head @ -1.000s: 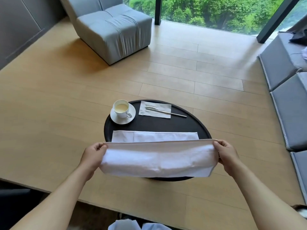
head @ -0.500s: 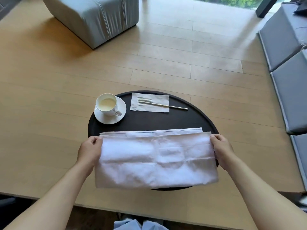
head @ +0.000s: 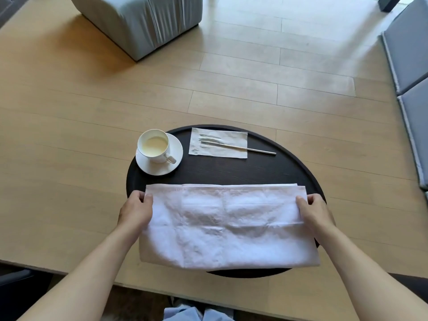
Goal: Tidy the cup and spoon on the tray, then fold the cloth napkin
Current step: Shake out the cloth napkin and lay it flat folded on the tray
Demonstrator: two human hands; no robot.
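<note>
Folded napkin (head: pixel 228 224) between both hands (head: pixel 136 210)

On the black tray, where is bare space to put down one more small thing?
Free: the dark strip between the cloth napkin and the saucer and paper napkin; also the tray's right part beyond the spoon. Crowded: the near half, covered by cloth, with both hands at its ends.
</note>
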